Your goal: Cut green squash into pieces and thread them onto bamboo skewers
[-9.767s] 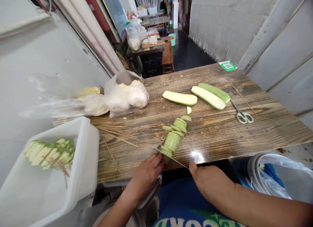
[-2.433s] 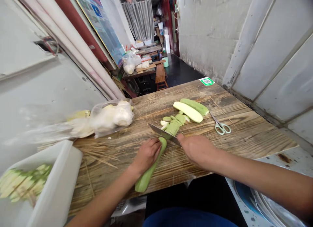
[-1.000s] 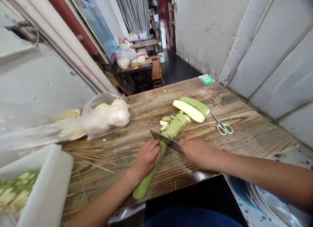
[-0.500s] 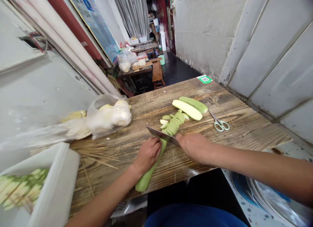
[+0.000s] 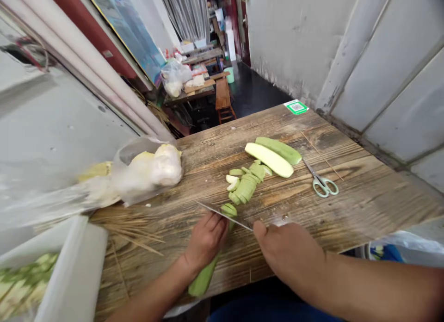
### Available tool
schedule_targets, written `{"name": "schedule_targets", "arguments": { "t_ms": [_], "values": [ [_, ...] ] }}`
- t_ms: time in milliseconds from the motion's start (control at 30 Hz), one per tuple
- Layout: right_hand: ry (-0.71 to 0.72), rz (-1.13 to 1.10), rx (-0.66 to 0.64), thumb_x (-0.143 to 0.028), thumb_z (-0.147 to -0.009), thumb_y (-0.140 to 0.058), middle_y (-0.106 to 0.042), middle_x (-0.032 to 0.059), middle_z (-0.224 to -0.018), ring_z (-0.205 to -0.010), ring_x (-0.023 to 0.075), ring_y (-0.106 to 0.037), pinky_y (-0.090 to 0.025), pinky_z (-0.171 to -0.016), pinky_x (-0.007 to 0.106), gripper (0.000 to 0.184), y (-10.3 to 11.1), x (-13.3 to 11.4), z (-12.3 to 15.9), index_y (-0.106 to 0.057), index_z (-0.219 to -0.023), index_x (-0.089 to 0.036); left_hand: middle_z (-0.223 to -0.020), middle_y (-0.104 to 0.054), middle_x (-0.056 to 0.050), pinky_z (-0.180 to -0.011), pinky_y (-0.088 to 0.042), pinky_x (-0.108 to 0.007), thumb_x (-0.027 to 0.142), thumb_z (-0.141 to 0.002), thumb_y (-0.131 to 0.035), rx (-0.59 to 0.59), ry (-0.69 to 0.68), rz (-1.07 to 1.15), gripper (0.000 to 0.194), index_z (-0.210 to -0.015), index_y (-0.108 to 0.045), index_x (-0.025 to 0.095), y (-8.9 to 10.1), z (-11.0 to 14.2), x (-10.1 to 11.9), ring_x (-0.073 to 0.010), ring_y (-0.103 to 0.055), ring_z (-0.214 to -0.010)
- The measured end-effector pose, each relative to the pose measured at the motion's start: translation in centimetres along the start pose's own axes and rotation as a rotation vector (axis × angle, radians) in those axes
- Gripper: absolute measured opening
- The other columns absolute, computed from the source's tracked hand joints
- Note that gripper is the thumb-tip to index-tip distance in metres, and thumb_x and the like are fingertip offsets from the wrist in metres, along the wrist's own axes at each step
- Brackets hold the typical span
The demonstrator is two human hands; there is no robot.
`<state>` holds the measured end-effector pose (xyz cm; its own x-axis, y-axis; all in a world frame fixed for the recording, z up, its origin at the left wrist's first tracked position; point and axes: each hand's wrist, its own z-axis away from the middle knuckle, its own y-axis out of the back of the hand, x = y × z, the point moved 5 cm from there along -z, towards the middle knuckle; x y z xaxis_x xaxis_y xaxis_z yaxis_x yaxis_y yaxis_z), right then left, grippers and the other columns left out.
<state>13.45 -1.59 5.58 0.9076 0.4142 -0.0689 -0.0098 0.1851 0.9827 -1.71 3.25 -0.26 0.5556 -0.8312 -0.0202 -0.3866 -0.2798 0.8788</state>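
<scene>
My left hand (image 5: 207, 238) is closed over a pale green zucchini half (image 5: 204, 276) lying lengthwise on the wooden table. In my right hand (image 5: 286, 248) is the handle of a kitchen knife (image 5: 231, 218), its blade crossing the zucchini just beyond my left fingers. A few cut slices (image 5: 229, 210) sit on the far side of the blade. Farther off lies an overlapping row of zucchini slices (image 5: 246, 185), with some loose pieces beside it. Behind that row rest two more zucchini halves, one cut face up (image 5: 268, 159) and one skin side up (image 5: 279, 148).
Scissors (image 5: 321, 181) and a thin stick (image 5: 322, 156) lie on the right of the table (image 5: 194, 160). On the left are a plastic bag with pale contents (image 5: 156, 167), several wooden skewers (image 5: 135, 229) and a white bin (image 5: 81, 266) holding green pieces.
Both hands, the knife and the held zucchini are lower in view, nearer me. A gap has opened between the row of slices and the zucchini. The camera has tilted slightly.
</scene>
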Motion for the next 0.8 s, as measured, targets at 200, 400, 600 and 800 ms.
{"name": "schedule_targets", "arguments": {
  "t_ms": [200,400,600,800],
  "values": [
    [0.068,0.014,0.029,-0.013,-0.078,-0.05,-0.056,0.0049,-0.055,-0.042,0.018,-0.053,-0.022,-0.037,0.026,0.008,-1.4,0.1,-0.9,-0.046,-0.084,-0.013,-0.061,-0.055,-0.004,-0.059,-0.042,-0.029,0.015,-0.083,-0.049,-0.089,0.05,0.028,0.017,-0.068,-0.057,0.016,-0.1,0.5,-0.2,-0.0147,-0.051,-0.058],
    [0.048,-0.062,0.013,-0.013,-0.066,-0.057,-0.054,0.0012,-0.054,-0.041,0.0162,-0.051,-0.02,-0.039,0.026,0.026,0.2,0.9,-1.1,-0.045,-0.089,-0.013,-0.073,-0.059,-0.008,-0.069,-0.043,-0.033,0.011,-0.084,-0.041,-0.218,0.038,0.13,0.022,-0.075,-0.06,0.015,0.3,0.6,-0.9,-0.0181,-0.055,-0.071],
    [0.053,-0.054,-0.088,-0.011,-0.068,-0.056,-0.056,0.0025,-0.055,-0.043,0.0166,-0.053,-0.022,-0.04,0.026,0.024,1.3,1.7,-2.8,-0.046,-0.089,-0.013,-0.058,-0.051,-0.002,-0.061,-0.036,-0.029,0.013,-0.08,-0.048,-0.214,0.048,0.225,0.019,-0.064,-0.056,0.017,0.3,1.1,-2.0,-0.0142,-0.047,-0.057],
    [0.074,-0.102,-0.173,-0.009,-0.073,-0.054,-0.057,0.0034,-0.056,-0.044,0.0163,-0.054,-0.019,-0.04,0.026,0.019,0.5,1.7,-3.5,-0.046,-0.091,-0.011,-0.054,-0.049,-0.001,-0.057,-0.033,-0.029,0.014,-0.081,-0.048,-0.215,0.087,0.268,0.017,-0.068,-0.058,0.017,0.3,0.6,-2.0,-0.0142,-0.045,-0.055]
  ]
}}
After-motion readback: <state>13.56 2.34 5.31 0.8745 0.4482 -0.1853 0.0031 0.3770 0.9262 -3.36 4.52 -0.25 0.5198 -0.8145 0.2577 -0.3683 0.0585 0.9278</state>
